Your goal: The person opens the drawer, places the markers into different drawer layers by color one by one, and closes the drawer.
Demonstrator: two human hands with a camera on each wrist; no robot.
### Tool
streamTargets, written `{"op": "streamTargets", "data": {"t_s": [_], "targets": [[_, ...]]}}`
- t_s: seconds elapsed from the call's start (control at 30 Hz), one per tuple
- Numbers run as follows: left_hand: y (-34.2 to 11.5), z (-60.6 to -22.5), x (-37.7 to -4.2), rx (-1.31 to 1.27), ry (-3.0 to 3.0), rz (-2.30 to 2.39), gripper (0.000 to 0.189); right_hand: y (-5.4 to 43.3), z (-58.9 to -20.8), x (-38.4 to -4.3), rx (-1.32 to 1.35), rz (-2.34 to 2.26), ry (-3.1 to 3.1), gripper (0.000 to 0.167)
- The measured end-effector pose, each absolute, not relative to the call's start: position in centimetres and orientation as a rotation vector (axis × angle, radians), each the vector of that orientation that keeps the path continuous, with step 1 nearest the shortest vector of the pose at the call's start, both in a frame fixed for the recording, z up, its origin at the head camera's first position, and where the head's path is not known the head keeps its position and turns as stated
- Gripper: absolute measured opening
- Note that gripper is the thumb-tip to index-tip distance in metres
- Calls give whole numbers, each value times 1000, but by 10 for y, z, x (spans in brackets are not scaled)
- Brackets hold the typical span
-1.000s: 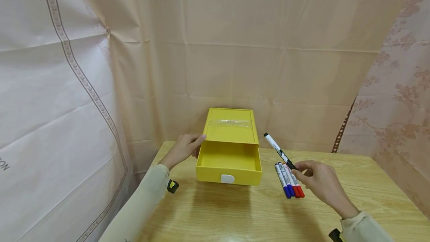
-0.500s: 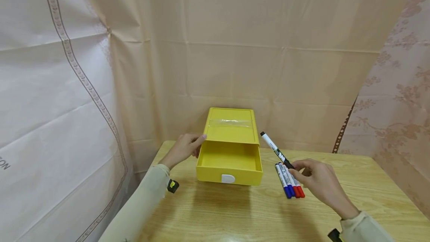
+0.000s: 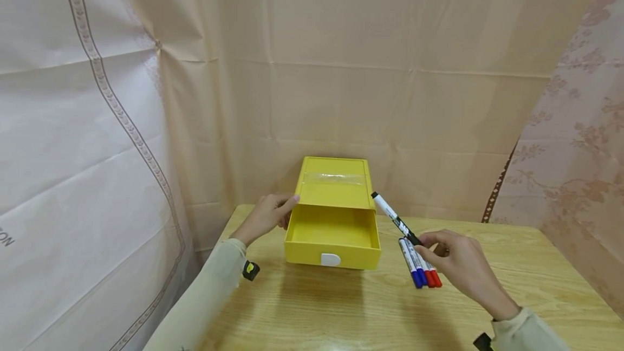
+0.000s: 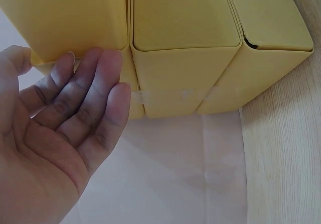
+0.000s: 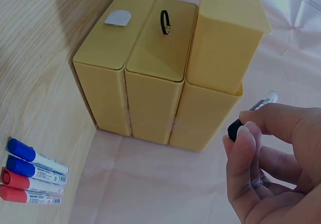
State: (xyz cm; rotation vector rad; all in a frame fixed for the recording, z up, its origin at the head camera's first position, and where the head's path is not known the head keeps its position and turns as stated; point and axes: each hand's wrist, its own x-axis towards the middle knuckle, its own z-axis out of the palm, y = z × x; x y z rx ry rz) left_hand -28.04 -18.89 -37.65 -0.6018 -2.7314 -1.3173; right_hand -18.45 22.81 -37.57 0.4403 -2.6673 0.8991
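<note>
The drawer box (image 3: pixel 334 215) is solid yellow with a white tab (image 3: pixel 330 259) on its front. The held marker (image 3: pixel 395 219) is white with black cap and print; right of the box lie two blue-capped markers (image 3: pixel 413 264) and two red-capped markers (image 3: pixel 430 271), bodies white. The table (image 3: pixel 341 313) is light wood grain; the right curtain (image 3: pixel 580 140) shows a pink floral pattern.

A makeshift recording booth rather than a lived-in room, beige cloth sheets (image 3: pixel 341 69) hung as walls on three sides (creased, one floral), small light-wood table (image 3: pixel 341 307) set inside
</note>
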Motion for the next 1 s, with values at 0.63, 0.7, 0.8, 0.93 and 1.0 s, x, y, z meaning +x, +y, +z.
{"op": "streamTargets", "data": {"t_s": [0.63,0.7,0.8,0.93,1.0], "targets": [[-188,-379,-280,-609,-2715,-1335,52,220,-371,-184,492,885,-2641,11],[-188,-379,-279,-607,-2714,-1339,52,219,-370,-183,497,877,-2638,11],[-188,-379,-279,-604,-2713,-1342,52,217,-369,-183,515,869,-2630,11],[-188,-379,-279,-604,-2708,-1344,51,214,-367,-184,547,863,-2607,12],[-188,-379,-280,-607,-2705,-1342,51,213,-366,-184,562,868,-2595,12]]}}
